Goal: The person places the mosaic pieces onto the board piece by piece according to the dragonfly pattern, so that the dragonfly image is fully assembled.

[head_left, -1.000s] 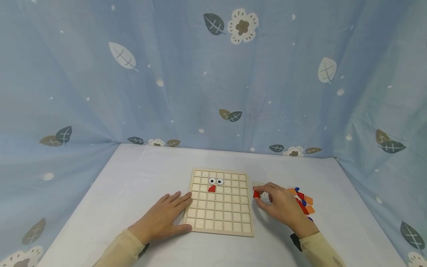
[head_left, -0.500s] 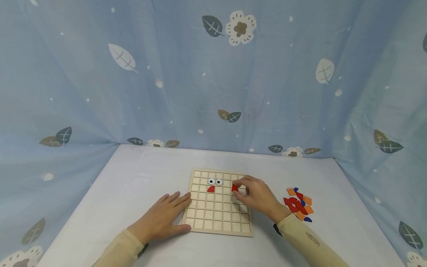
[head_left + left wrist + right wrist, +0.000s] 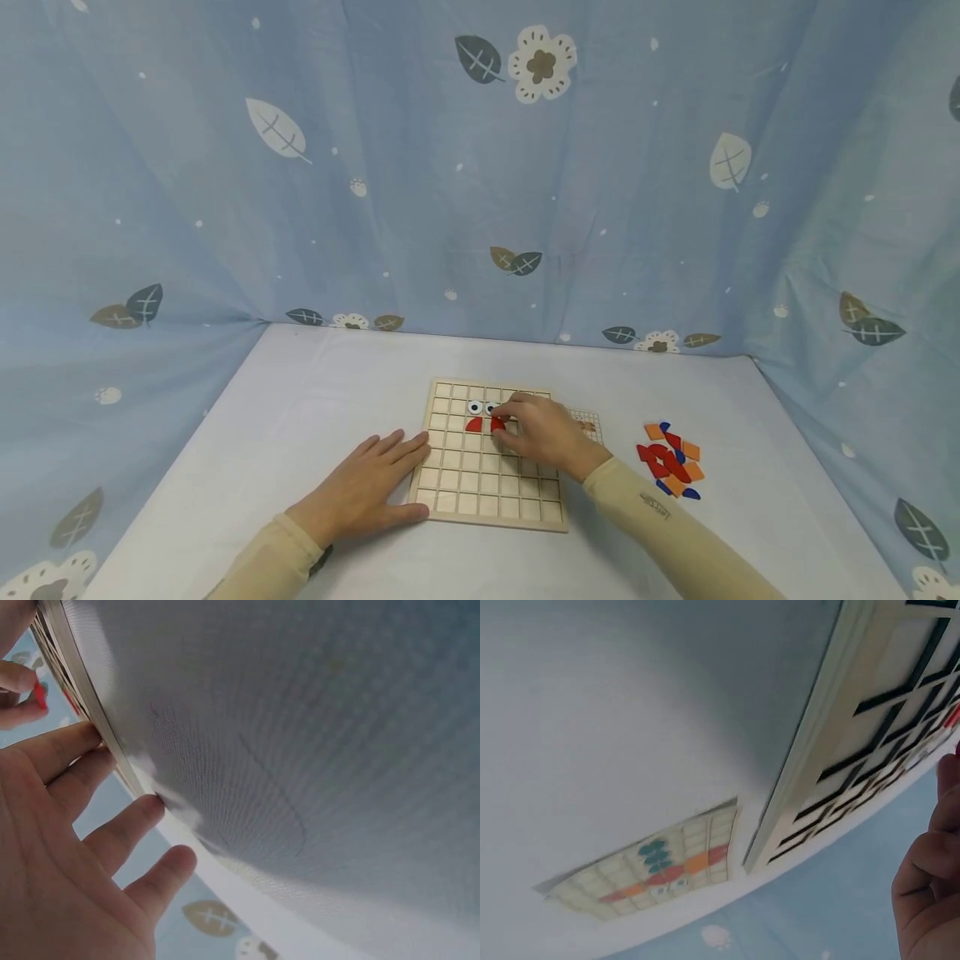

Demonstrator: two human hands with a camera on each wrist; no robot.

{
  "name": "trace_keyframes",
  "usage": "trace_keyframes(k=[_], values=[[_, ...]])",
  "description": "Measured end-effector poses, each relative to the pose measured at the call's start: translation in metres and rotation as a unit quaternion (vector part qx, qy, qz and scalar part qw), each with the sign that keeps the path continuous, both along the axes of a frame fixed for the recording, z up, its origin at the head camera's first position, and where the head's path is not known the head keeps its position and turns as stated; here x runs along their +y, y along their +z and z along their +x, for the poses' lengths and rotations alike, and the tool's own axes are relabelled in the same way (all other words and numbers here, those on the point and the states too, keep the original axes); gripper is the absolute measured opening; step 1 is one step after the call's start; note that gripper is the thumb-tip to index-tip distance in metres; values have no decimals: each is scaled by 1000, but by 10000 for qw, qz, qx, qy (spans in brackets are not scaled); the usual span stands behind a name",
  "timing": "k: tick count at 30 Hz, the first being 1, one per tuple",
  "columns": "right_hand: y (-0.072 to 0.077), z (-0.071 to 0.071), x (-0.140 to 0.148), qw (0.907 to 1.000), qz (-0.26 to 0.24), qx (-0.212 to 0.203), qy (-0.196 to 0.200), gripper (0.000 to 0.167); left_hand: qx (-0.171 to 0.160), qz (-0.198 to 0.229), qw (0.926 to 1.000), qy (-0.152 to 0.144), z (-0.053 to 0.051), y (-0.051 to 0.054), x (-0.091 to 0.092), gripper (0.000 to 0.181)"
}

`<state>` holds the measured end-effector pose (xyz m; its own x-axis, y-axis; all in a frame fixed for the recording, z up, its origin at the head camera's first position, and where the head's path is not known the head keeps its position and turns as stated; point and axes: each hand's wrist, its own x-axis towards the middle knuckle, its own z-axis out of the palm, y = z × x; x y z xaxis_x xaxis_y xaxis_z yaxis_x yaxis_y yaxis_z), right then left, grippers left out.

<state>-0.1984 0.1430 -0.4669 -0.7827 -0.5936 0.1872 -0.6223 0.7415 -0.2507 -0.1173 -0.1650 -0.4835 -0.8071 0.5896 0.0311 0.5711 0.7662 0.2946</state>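
A wooden grid board (image 3: 489, 526) lies on the white table. Two round eye tiles (image 3: 475, 407) sit in its upper cells, with a red quarter-circle tile (image 3: 474, 425) below the left one. My right hand (image 3: 543, 429) pinches another red tile (image 3: 497, 424), seemingly also a quarter circle, just below the right eye; whether it touches the board I cannot tell. My left hand (image 3: 367, 487) lies spread, its fingertips and thumb at the board's left edge. In the left wrist view, the left fingers (image 3: 124, 829) are extended, some touching the board's side (image 3: 82, 667).
A printed pattern card (image 3: 667, 866) lies by the board's right side, partly hidden by my right hand in the head view. Farther right is a loose pile of red, orange and blue tiles (image 3: 670, 462). A patterned blue cloth (image 3: 450, 183) hangs behind the table.
My right hand has carried the red tile left, from over the pattern card to the cell beside the placed red tile. The left hand has stayed at the board's edge.
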Motion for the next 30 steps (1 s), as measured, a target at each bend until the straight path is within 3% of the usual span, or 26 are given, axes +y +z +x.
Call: trace_keyframes(k=[6,21,30], values=[[-1,-4,-4,9991,232,-330,-103,26,-15,-12,10000,-12,-1,0,1,86],[-6,-10,-11,9991,281,-310,-27,28,2,-55,10000,3,-1,0,1,87],[-6,-8,-11,9993,228,-307,-25,15,6,-79,10000,18,-1,0,0,87]])
